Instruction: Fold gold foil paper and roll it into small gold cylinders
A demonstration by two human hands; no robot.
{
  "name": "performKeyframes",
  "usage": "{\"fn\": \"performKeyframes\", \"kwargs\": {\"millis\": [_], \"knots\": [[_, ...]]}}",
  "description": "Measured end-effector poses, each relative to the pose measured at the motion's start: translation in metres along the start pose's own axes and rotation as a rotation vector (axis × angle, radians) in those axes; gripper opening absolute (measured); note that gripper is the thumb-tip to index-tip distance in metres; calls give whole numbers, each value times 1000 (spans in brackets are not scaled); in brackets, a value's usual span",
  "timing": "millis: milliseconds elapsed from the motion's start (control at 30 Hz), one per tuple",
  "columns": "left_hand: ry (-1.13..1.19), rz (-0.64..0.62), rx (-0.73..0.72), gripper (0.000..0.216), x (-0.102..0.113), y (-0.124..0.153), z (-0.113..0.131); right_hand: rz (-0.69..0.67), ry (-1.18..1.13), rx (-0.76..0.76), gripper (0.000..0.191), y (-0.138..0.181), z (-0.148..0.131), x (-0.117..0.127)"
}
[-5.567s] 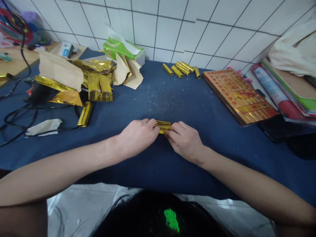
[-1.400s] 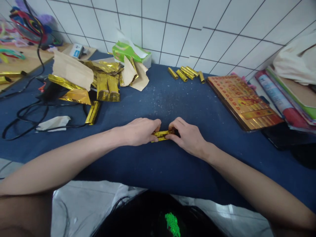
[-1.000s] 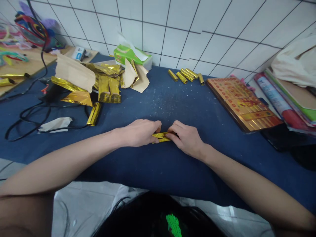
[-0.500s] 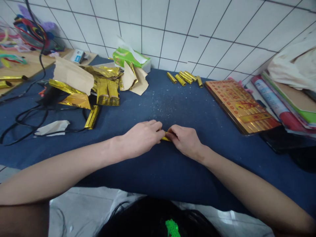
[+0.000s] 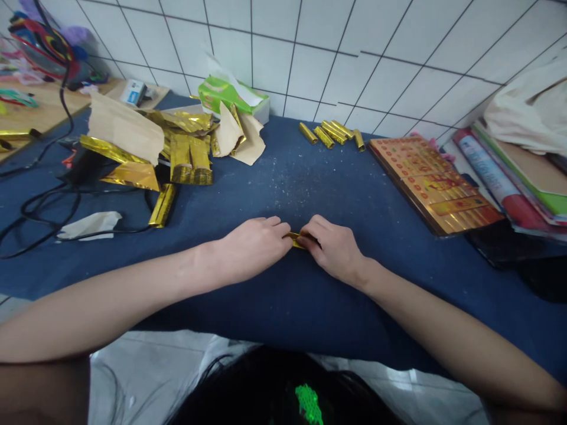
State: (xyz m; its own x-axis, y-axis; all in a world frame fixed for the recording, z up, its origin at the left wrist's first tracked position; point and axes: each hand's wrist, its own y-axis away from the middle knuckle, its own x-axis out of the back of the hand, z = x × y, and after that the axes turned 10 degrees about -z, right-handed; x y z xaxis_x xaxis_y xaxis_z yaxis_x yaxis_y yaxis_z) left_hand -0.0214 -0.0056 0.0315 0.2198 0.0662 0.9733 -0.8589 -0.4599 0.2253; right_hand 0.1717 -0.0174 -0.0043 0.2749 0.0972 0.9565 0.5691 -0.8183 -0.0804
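A small strip of gold foil paper [image 5: 296, 240] lies between my hands, low over the blue tabletop. The fingers of my left hand [image 5: 259, 245] are closed on its left end. On its right end, my right hand [image 5: 333, 247] pinches with thumb and fingers. Only a short middle part of the gold piece shows; my fingers hide the rest. Several rolled gold tubes [image 5: 333, 133] lie apart from my hands, near the tiled wall.
Torn gold and tan paper [image 5: 192, 158] is heaped at the left beside a green tissue pack [image 5: 225, 95]. A black cable [image 5: 44, 219] loops at far left. On the right lies a flat gold-and-red patterned pack [image 5: 434, 183], with a stack of books [image 5: 527, 171] beyond it.
My hands keep their grip on the gold foil paper, and a little more of it shows between them. The view has shifted slightly.
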Motion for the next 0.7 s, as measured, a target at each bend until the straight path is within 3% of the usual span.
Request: {"fn": "performKeyframes", "kwargs": {"millis": [400,700], "knots": [[3,69,99,14,-1,-3,-4,-138,39,147,17,2,3,11],[20,47,6,12,-3,-3,-7,-259,81,115,20,7,1,20]]}}
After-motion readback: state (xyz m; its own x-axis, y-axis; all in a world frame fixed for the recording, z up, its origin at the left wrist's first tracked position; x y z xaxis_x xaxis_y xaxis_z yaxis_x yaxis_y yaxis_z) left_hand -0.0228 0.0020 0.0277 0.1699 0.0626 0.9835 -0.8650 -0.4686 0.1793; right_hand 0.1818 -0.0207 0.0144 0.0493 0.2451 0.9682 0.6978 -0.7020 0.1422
